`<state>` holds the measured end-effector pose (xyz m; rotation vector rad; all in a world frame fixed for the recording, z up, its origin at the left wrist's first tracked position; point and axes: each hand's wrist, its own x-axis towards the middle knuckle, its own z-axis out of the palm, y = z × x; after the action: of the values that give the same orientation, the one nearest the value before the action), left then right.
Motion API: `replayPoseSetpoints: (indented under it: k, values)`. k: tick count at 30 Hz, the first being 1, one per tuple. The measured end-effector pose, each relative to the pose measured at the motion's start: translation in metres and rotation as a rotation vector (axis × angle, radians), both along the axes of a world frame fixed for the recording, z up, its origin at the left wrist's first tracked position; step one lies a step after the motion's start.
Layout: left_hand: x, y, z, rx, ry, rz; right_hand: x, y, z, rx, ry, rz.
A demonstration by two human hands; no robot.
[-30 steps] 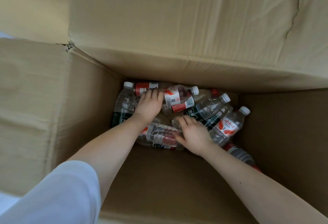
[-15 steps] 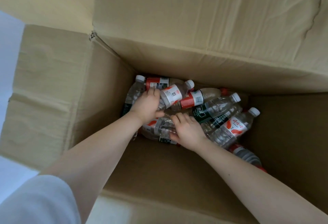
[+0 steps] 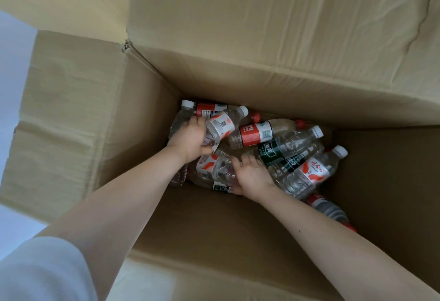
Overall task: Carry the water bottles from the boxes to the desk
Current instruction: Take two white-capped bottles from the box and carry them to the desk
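Down in the tall-walled box [image 3: 147, 134], water bottles [image 3: 285, 150] crowded the far end, with bare cardboard nearer. The left hand [image 3: 190, 140] gripped a white-labelled bottle [image 3: 220, 125]; the right hand [image 3: 253, 178] clasped an orange-swirl bottle [image 3: 212, 169].

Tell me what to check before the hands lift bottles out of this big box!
1. Left hand grips the white-label bottle: ok.
2. Right hand grips the near swirl-label bottle: cannot tell; its fingers lie over it.
3. Cap on the white-label bottle: ok.
4. Nothing lies on top of the white-label bottle: ok.
5. Box flaps open, way up free: ok.
6. Desk ready: cannot tell, not in view.
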<state>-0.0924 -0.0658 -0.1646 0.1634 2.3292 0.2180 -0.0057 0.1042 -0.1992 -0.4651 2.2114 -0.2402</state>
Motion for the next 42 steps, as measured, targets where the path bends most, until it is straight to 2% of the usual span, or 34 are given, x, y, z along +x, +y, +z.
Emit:
replayPoseSetpoints:
  k: [12, 18, 24, 33, 42]
  values:
    - [0.001, 0.011, 0.001, 0.021, -0.002, 0.008, 0.0, 0.048, 0.013, 0.197, -0.034, 0.056]
    - [0.001, 0.014, -0.004, 0.022, -0.039, 0.003, -0.006, 0.02, -0.002, 0.086, -0.02, -0.037]
    - [-0.001, 0.011, -0.003, -0.003, -0.057, -0.03, -0.01, 0.023, 0.003, 0.116, 0.027, -0.013]
    - [-0.003, 0.013, 0.02, 0.046, -0.009, -0.001, -0.004, 0.047, 0.048, 0.235, 0.089, -0.129]
    - [0.009, 0.013, 0.092, 0.133, 0.089, 0.019, 0.027, 0.064, 0.134, 0.321, 0.246, -0.306]
